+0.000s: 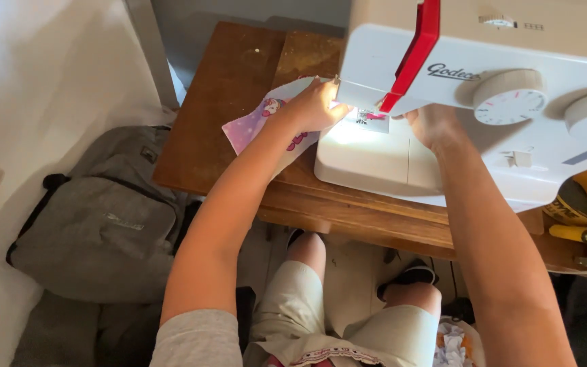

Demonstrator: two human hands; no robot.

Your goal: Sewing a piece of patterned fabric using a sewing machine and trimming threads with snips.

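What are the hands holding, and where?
The left hand presses the pink and white printed cloth at its edge near the needle. The right hand rests on the white sewing machine; its grip is hidden.

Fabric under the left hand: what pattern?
Lilac fabric with pink cartoon print, head view.

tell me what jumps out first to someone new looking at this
A white sewing machine with a red lever fills the upper right, its lamp lighting the needle area. Both hands meet there: the left hand presses a pale printed fabric piece on the wooden table, the right hand rests beside the needle. A grey backpack lies on the floor, left.
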